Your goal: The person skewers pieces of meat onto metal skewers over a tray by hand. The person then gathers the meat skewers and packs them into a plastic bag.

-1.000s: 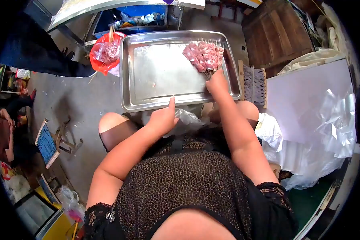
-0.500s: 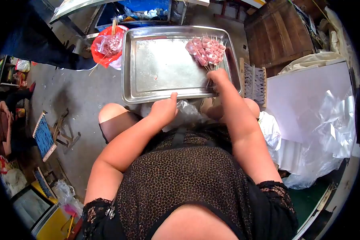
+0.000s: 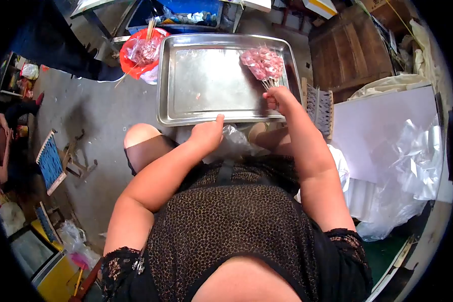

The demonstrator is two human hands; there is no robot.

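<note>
A bunch of raw meat skewers (image 3: 262, 63) is over the right end of a shallow metal tray (image 3: 206, 108). My right hand (image 3: 279, 99) is closed round the bare stick ends, with the meat pointing away from me. My left hand (image 3: 207, 135) grips the tray's near rim, its thumb at the edge and its other fingers mostly hidden. Small scraps of meat lie on the tray floor. Just beyond the tray's left side, a red basin (image 3: 127, 64) holds a plastic bag of meat (image 3: 143, 52) and several upright sticks.
A blue bin (image 3: 136, 22) with mixed items stands behind the tray. Another person's dark-clothed leg (image 3: 70, 50) is at upper left. Low stools with woven seats (image 3: 51, 162) are on the left. To the right are a wooden panel (image 3: 350, 53), a pale board (image 3: 372, 131) and clear plastic sheeting (image 3: 420, 156).
The skewers have drawn into a tighter bunch, and my right hand has closed more fully round their sticks. My left hand stays at the rim. The whole view has shifted slightly.
</note>
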